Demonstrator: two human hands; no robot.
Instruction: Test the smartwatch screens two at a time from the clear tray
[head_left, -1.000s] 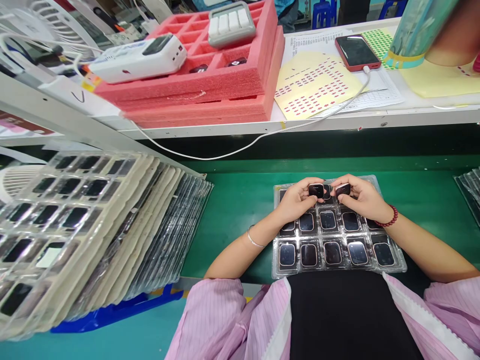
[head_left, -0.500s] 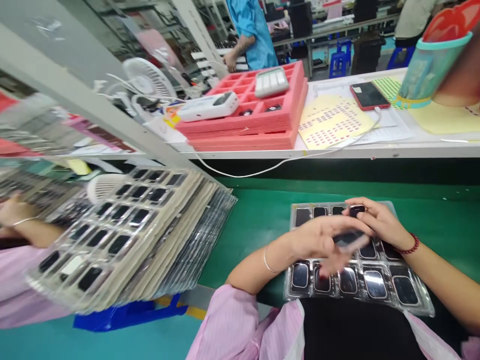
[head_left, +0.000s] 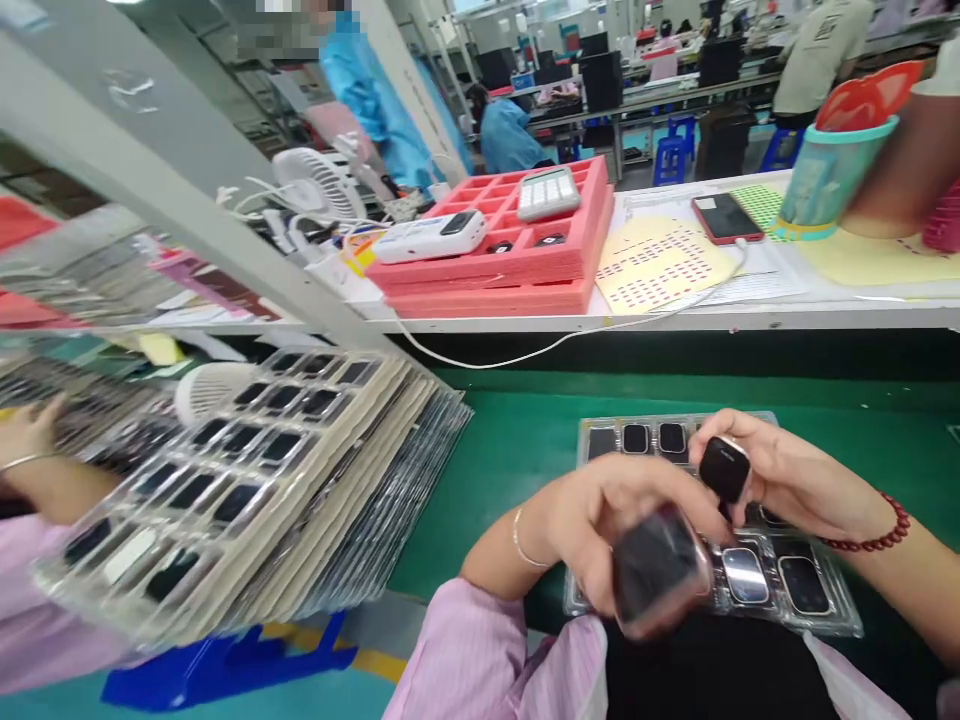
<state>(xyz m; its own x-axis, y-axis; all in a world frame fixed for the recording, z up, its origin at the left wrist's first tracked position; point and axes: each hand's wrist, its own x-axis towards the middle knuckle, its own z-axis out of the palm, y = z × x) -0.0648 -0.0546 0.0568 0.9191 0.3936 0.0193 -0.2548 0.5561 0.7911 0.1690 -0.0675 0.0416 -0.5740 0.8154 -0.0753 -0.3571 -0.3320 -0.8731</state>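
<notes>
"Starting at the hands: holding anything?"

"Yes, in both. In the left hand, a dark-faced module, blurred, gripped between thumb and fingers. In the right hand, a second dark module, pinched upright, with lettering too small to read."

"Touching each other?"

"Apparently apart, with left-hand fingers between."

"And underneath?"

"On the green counter, a clear tray. Visible in pockets: two framed modules along the far row, two more along the near row. Partly hidden by the hands, so impossible to count fully."

"How far along, then?"

"Probably partway: two modules in hand, outside any pocket; at least four in place. Either dealt with or waiting; impossible to tell which."

"Farther out?"

"To the left, a tilted stack of trays, dark screens in the top one, apparently not in use now. Beyond, up on the shelf, a pink foam tray and a phone."
</notes>
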